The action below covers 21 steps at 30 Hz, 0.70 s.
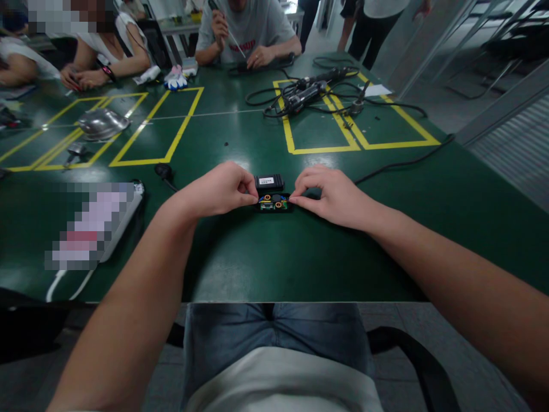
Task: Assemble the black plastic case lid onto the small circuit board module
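An opened black power adapter [274, 207] lies on the green table in front of me, its circuit board with copper coils and blue and yellow wires showing. My left hand [227, 189] pinches at the adapter's left end, thumb and forefinger together. At the right end, my right hand [330, 194] is closed in a similar pinch. Whether the fingertips grip the casing edge or the wires there is too small to tell. Just behind it rests the black adapter cover [269, 182] with a white label. A black plug [163, 170] on a cord lies left of my left hand.
A black cable [398, 165] runs right across the table [300, 263]. Left are a power strip [122, 220], partly pixelated, and a metal bowl-like part [103, 124]. Tangled cables with black tools [304, 97] lie back right among yellow tape outlines. A co-worker [249, 34] sits opposite.
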Motion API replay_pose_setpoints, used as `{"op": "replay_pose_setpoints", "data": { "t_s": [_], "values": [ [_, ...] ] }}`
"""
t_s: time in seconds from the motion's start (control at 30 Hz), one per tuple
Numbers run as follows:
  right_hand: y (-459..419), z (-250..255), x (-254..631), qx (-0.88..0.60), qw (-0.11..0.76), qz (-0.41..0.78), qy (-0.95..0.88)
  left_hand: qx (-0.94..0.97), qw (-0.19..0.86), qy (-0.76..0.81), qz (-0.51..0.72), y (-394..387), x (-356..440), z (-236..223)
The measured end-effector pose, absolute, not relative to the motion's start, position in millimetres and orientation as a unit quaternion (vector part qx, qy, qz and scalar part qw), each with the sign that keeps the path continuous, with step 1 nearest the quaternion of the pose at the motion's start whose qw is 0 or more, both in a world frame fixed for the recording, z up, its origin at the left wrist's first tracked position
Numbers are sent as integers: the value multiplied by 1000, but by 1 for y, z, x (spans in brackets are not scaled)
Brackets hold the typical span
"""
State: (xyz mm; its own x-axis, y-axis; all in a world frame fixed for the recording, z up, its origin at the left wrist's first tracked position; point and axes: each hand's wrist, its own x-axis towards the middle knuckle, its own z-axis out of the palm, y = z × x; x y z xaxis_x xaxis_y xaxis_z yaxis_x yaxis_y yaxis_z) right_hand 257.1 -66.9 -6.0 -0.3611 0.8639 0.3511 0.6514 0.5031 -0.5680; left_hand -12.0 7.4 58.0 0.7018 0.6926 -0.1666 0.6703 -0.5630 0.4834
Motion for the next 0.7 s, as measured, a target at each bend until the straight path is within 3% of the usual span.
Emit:
{"op": "replay_pose_setpoints", "data": {
  "t_s": [0.23, 0.7],
  "values": [
    [-62, -3, 256, -466, 292, 164, -819, 901, 186, 393, -7, 0, 0, 66],
    [-66, -10, 260, -436, 332, 121, -828, 903, 221, 362, 61, 4, -6, 51]
  ]
}}
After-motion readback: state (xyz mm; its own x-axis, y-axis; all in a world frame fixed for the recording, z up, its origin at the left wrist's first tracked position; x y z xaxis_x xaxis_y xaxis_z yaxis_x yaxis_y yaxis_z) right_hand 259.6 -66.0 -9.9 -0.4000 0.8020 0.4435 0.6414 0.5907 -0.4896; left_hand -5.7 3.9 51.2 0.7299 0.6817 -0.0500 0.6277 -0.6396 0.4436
